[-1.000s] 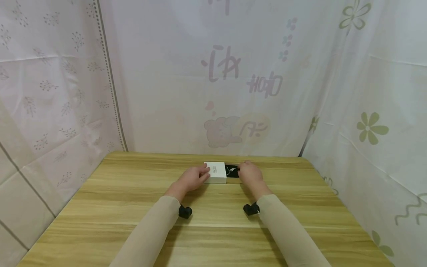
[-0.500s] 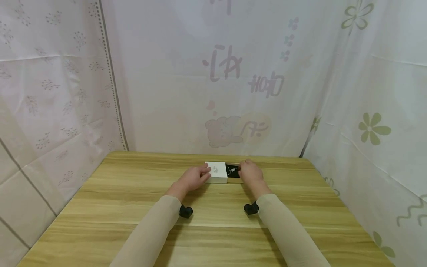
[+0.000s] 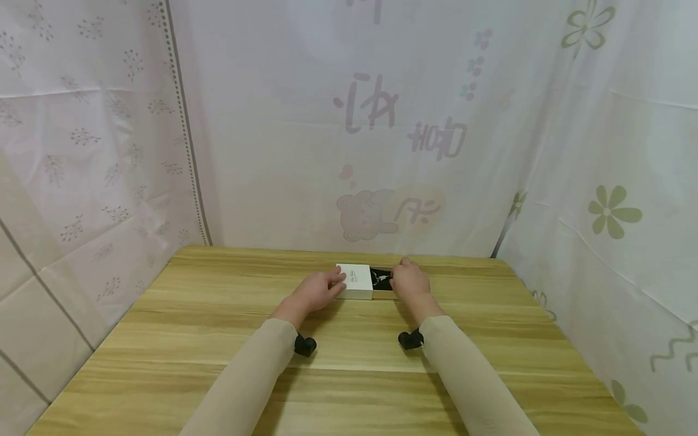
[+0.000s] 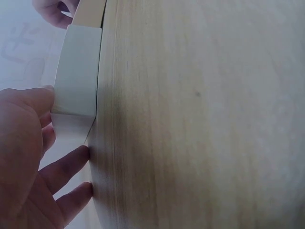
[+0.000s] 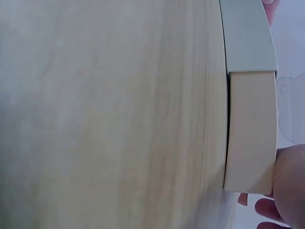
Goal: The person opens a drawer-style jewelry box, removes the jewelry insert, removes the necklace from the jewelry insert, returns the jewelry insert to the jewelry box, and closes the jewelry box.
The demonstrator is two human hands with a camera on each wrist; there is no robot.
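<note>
We've got a drawer-style box (image 3: pixel 362 295) partly open near the worktop's (image 3: pixel 349 354) far edge. L hand (image 3: pixel 316 292): fingers loosely curved, gripping the white sleeve's (image 3: pixel 357 278) L end. R hand (image 3: pixel 411 282): fingers bent round the inner tray's (image 3: pixel 384 295) R end. Silvery piece (image 3: pixel 381 278) on black insert (image 3: pixel 375 284) shows btwn. Our read: step = sliding tray vs. sleeve; in or out, can't tell. Next prob. needs sleeve steady, tray level, straight R-hand slide w/o snagging.
</note>
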